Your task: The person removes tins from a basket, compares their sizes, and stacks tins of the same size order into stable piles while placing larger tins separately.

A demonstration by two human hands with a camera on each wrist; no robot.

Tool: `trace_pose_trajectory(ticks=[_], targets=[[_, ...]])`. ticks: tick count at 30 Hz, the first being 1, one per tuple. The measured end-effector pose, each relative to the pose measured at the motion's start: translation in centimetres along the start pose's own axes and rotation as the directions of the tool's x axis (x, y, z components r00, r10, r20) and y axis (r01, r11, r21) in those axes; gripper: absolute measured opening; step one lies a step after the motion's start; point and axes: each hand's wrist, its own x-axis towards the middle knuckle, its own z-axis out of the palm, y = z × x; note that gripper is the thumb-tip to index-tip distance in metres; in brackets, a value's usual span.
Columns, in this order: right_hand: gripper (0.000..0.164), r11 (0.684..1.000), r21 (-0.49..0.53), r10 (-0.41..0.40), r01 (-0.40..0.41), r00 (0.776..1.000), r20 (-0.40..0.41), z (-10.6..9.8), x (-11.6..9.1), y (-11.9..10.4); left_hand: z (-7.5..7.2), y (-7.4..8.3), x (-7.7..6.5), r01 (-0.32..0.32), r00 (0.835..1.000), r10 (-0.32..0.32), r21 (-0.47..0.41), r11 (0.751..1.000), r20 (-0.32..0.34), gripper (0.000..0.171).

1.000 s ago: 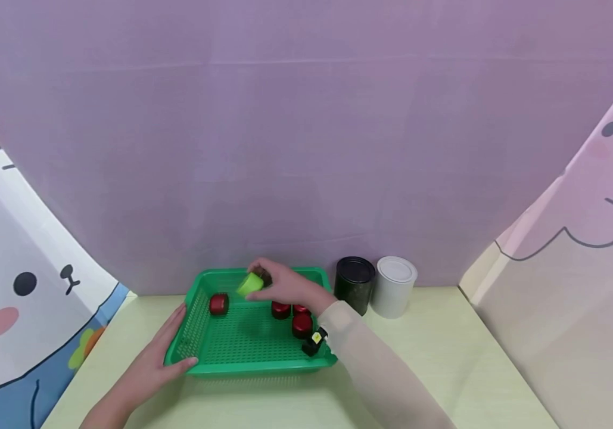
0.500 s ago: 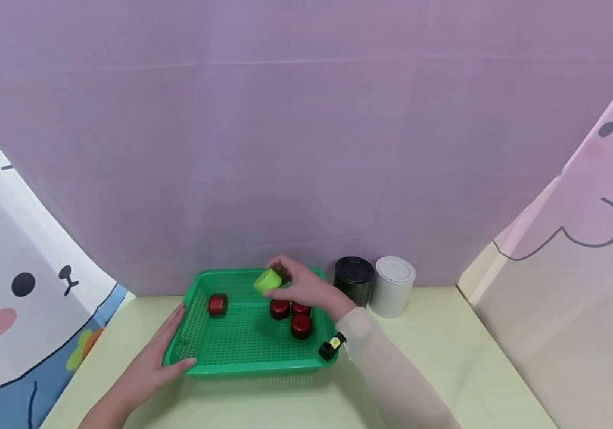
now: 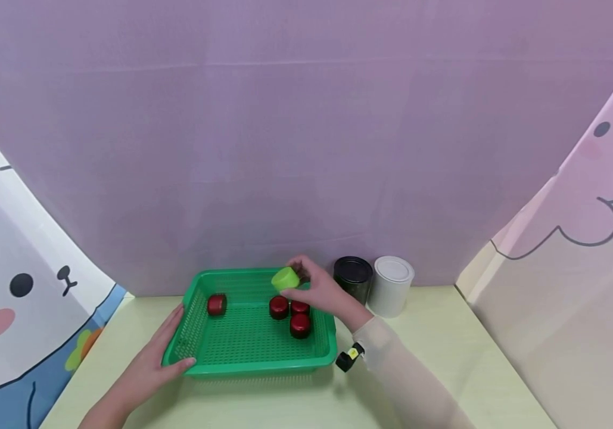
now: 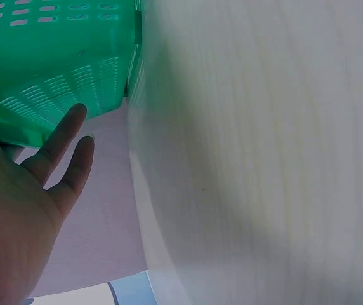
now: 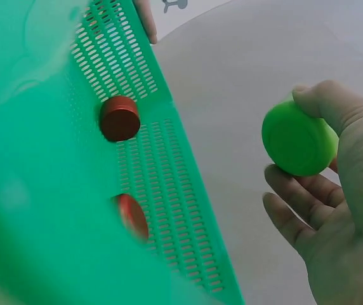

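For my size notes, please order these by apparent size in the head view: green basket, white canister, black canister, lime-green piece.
1. Green basket
2. White canister and black canister: too alike to rank; the latter is partly hidden.
3. Lime-green piece

Soft, even light fills the head view, bright on the pale worktop (image 3: 445,357) and duller across the purple backdrop (image 3: 306,149), where faint darker patches show behind the green basket (image 3: 242,348). Diffuse shadows lie on the worktop by the basket's near left corner and beside the right sleeve (image 3: 413,369). A slight sheen marks the red containers (image 3: 300,326). Wide-angle stretching splays the printed side panels (image 3: 27,238) outward. The left wrist view is dimmer, a broad soft-edged shadow crossing the worktop. In the right wrist view, the basket's nearest part is heavily blurred, with pale glare; the lime-green container (image 5: 299,138) looks sharper.
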Motion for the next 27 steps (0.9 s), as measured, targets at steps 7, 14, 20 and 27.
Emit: trace_pose_trajectory(ticks=[7,14,20,27], targets=[[0.051,0.999,-0.030,-0.015,0.013,0.998,-0.068,-0.7,-1.9,0.7,-0.1,0.1,0.0,0.000,1.000,0.000,0.002,1.000,0.002,0.107],[0.051,0.998,-0.060,-0.008,0.002,0.994,-0.108,-1.8,-3.7,1.1,0.1,-0.1,0.0,-0.001,1.000,0.001,-0.002,1.000,0.004,0.107],[0.052,0.996,-0.087,-0.045,0.033,0.990,-0.133,-3.0,-5.3,1.6,-0.1,-0.1,0.2,0.031,0.999,-0.031,-0.012,0.999,0.022,0.107],[0.054,0.997,-0.078,-0.017,0.003,0.984,-0.179,-4.2,-7.2,2.2,-0.3,0.0,0.3,0.051,0.998,-0.050,-0.025,0.998,0.037,0.109]])
